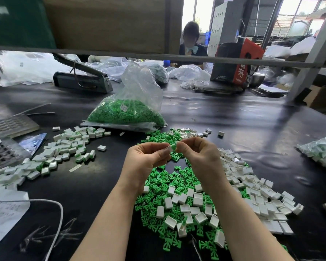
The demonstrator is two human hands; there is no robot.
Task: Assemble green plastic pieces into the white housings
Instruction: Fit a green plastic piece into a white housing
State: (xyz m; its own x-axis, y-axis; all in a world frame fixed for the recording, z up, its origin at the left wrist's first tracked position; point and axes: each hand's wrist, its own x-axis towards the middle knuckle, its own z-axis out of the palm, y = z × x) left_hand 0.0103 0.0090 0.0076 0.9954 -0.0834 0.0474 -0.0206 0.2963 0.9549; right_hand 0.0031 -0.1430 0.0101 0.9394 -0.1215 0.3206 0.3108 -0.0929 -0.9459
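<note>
My left hand (146, 157) pinches a small white housing (168, 148) between thumb and fingers above the table. My right hand (197, 153) meets it fingertip to fingertip and pinches a green plastic piece (174, 146) against the housing. Under both hands lies a heap of loose green pieces (158, 187) mixed with empty white housings (252, 193). To the left spreads a pile of assembled housings (64, 149) showing green at their ends.
A clear bag of green pieces (128, 110) sits behind the heap. Another bag of parts (322, 149) lies at the right edge. A perforated metal jig (2, 153), papers and a white cable (51, 213) are at the left. A person sits across the black table (243, 125).
</note>
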